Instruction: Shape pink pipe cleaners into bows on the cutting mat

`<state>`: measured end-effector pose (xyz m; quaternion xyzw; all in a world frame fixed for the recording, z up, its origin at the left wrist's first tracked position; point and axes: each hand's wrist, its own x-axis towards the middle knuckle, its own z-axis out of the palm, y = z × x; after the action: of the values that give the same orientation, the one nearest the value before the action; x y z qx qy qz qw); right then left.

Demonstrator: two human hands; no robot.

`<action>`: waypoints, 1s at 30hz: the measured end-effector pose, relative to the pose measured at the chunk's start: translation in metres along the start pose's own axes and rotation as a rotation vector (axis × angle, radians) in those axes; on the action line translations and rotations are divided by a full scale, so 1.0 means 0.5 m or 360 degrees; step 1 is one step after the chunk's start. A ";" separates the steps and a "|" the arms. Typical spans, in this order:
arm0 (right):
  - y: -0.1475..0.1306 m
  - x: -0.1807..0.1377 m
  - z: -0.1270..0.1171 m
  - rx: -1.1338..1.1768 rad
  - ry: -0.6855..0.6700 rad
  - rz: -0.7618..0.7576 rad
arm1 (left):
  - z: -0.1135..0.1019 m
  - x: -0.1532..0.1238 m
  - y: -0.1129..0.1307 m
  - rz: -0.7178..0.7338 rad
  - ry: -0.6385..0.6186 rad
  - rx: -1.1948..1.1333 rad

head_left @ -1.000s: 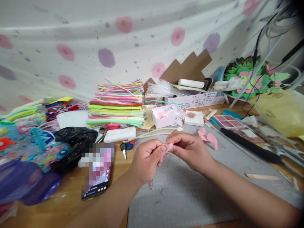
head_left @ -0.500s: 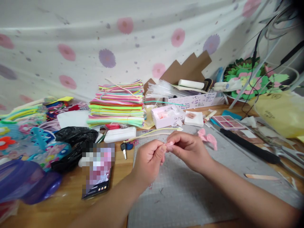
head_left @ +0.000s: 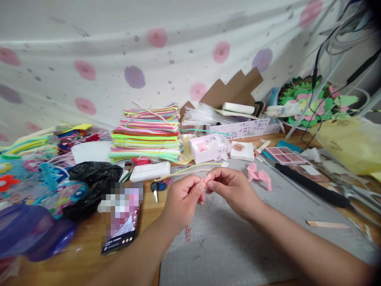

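Above the grey cutting mat, my left hand and my right hand meet fingertip to fingertip. Between their thumbs and forefingers is a small soft pink piece, mostly covered by the fingers, so its exact shape cannot be made out. Both hands are closed in a pinch on it. Two curled pink petal-like pieces lie on the mat just beyond my right hand. Pale yellow and cream stems stretch across the mat's far edge behind my fingers.
Left of the mat lie a phone, a key and a black plastic bag. Stacked pipe cleaners and a small white box stand behind. On the right are black-handled scissors and a wooden stick.
Both hands have shifted slightly left, still pinching the pink piece. My right fingers have closed further over it, so less of it shows. The view has tilted a little.
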<state>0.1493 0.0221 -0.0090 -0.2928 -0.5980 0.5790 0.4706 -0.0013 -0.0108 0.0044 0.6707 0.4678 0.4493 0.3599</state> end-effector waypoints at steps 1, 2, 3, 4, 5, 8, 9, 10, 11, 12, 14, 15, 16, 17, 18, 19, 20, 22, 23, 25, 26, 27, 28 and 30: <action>-0.003 0.000 0.000 -0.0129 0.0011 -0.0022 | 0.001 0.000 0.001 -0.0018 0.0017 -0.0012; -0.007 -0.001 0.001 -0.0302 0.0036 -0.0065 | 0.003 -0.001 0.001 -0.0021 0.0043 -0.0010; -0.011 -0.001 0.003 -0.0500 0.0076 -0.0139 | 0.005 -0.002 0.002 -0.0010 0.0080 0.0005; -0.014 -0.003 0.005 -0.0696 0.0119 -0.0233 | 0.007 -0.003 0.002 0.0007 0.0127 0.0034; -0.017 -0.004 0.009 -0.0859 0.0158 -0.0337 | 0.010 -0.005 0.003 0.0029 0.0182 0.0069; -0.018 -0.009 0.021 -0.1082 0.0230 -0.0518 | 0.017 -0.009 0.000 0.0067 0.0332 0.0169; -0.016 -0.010 0.025 -0.1105 0.0250 -0.0514 | 0.019 -0.009 -0.002 0.0057 0.0355 0.0191; -0.013 -0.011 0.028 -0.1127 0.0269 -0.0498 | 0.021 -0.009 -0.006 0.0040 0.0365 0.0204; -0.010 -0.012 0.029 -0.1158 0.0285 -0.0487 | 0.023 -0.007 -0.009 0.0020 0.0363 0.0214; -0.007 -0.012 0.030 -0.1203 0.0295 -0.0486 | 0.024 -0.006 -0.013 -0.0003 0.0353 0.0226; -0.001 -0.011 0.027 -0.1318 0.0276 -0.0536 | 0.023 -0.001 -0.022 -0.0046 0.0329 0.0270; 0.001 -0.010 0.024 -0.1373 0.0242 -0.0576 | 0.021 0.001 -0.025 -0.0066 0.0306 0.0296; 0.003 -0.008 0.020 -0.1415 0.0193 -0.0615 | 0.018 0.004 -0.029 -0.0083 0.0279 0.0316; 0.006 -0.006 0.016 -0.1436 0.0129 -0.0652 | 0.015 0.006 -0.031 -0.0097 0.0246 0.0327; 0.008 -0.004 0.011 -0.1437 0.0060 -0.0692 | 0.012 0.008 -0.033 -0.0106 0.0217 0.0329; 0.011 -0.002 0.006 -0.1421 0.0000 -0.0738 | 0.009 0.009 -0.034 -0.0113 0.0191 0.0319; 0.014 0.000 0.001 -0.1405 -0.0037 -0.0789 | 0.007 0.011 -0.034 -0.0119 0.0168 0.0292; 0.019 0.002 -0.006 -0.1411 -0.0037 -0.0913 | 0.004 0.012 -0.034 -0.0141 0.0131 0.0185; 0.021 0.001 -0.009 -0.1450 -0.0010 -0.0985 | 0.003 0.013 -0.033 -0.0165 0.0109 0.0105; 0.023 0.000 -0.015 -0.1606 0.0032 -0.1120 | 0.004 0.014 -0.032 -0.0229 0.0076 -0.0062; 0.022 -0.001 -0.017 -0.1716 0.0031 -0.1180 | 0.005 0.014 -0.032 -0.0261 0.0063 -0.0121; 0.020 -0.002 -0.019 -0.1837 0.0014 -0.1236 | 0.006 0.015 -0.032 -0.0284 0.0050 -0.0151; 0.017 -0.002 -0.022 -0.1958 -0.0019 -0.1289 | 0.007 0.015 -0.032 -0.0299 0.0039 -0.0161; 0.010 -0.002 -0.027 -0.2150 -0.0096 -0.1389 | 0.011 0.017 -0.033 -0.0334 0.0013 -0.0155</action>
<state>0.1610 0.0275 -0.0157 -0.2384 -0.8919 -0.1362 0.3593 0.0000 0.0018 -0.0099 0.5980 0.5144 0.4340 0.4353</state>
